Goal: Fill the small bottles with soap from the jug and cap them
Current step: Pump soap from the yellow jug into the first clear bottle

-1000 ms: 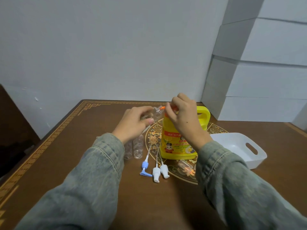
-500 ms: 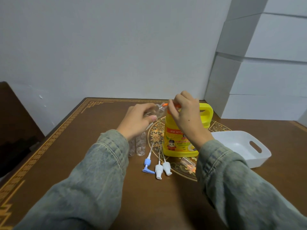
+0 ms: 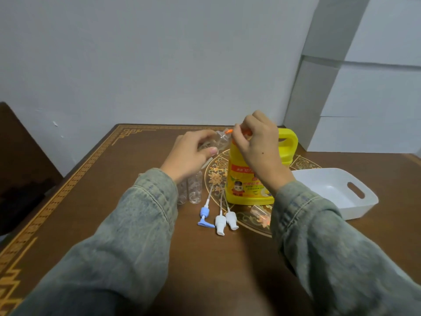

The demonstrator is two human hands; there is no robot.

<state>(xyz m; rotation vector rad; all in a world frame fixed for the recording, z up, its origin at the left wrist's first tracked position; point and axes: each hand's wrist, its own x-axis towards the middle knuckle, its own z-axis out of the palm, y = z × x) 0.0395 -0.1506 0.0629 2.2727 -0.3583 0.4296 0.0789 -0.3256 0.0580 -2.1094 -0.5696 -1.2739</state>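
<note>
While the yellow plastic soap jug point(image 3: 250, 179) stands below the right hand point(image 3: 259, 147), whose curled fingers point(image 3: 241, 133) pinch its orange spout point(image 3: 229, 131), a clear small bottle point(image 3: 219, 142) is gripped by the left hand point(image 3: 191, 153), tilted, neck touching the spout. Two empty bottles point(image 3: 194, 188) and three pump caps point(image 3: 219, 221) are counted nearer the wrists.

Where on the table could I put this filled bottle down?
Bare wood lies left of the empty bottles, toward the table's patterned border. It is crowded between the jug, the pump caps and the white tray.
</note>
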